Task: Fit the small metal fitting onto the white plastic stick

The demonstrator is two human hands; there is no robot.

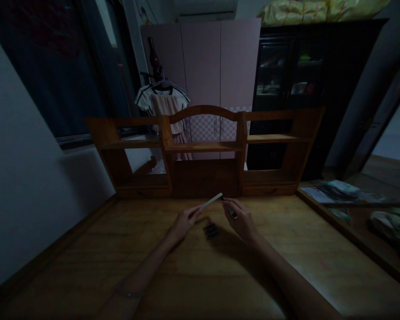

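Note:
My left hand is closed round the lower end of a thin white stick, which slants up to the right above the table. Close to the stick's upper end is my right hand, its fingers wrapped round a small dark and white tool whose dark tip is beside the stick. Whether tip and stick touch, I cannot tell. Below and between both hands, a small black object with several light marks lies on the wooden table.
A wooden shelf unit stands along the table's far edge. On the right, past the raised table edge, are papers and pale cloth. A white wall borders the left side.

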